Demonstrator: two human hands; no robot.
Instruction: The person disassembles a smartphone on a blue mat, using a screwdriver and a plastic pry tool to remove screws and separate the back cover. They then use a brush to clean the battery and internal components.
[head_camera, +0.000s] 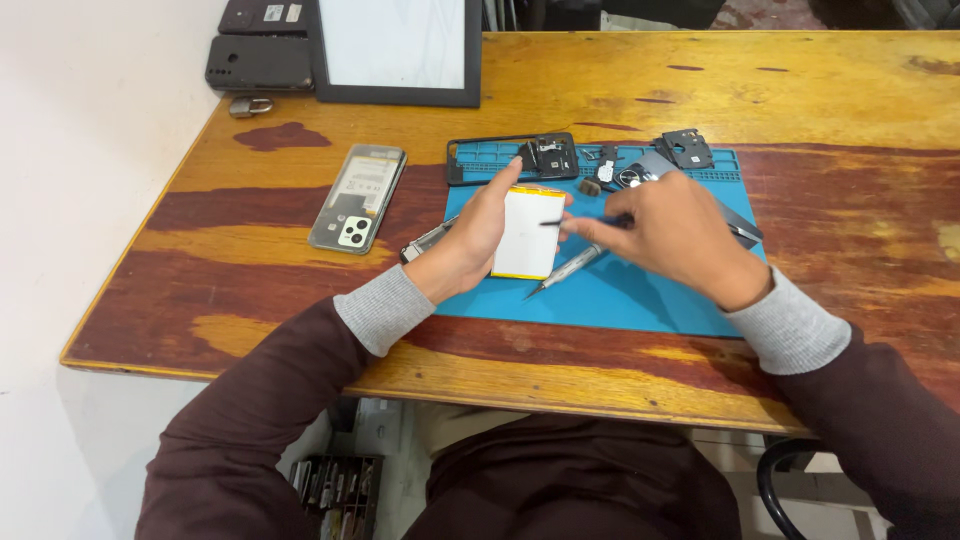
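Two hands meet over the blue mat (640, 295): the left hand (468, 243) grips a white battery (527, 235) upright, the right hand (672, 232) pinches thin tweezers (585, 221) against it. Beyond lies a black phone frame (512, 158) on the worktop (830, 100).

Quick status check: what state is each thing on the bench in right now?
Battery: held off the mat, in left hand.
Right hand: pinching a thin dark tool at the battery's edge.
Screwdriver: lying on blue mat.
Phone frame: opened, on mat.
Back cover: off, on table.
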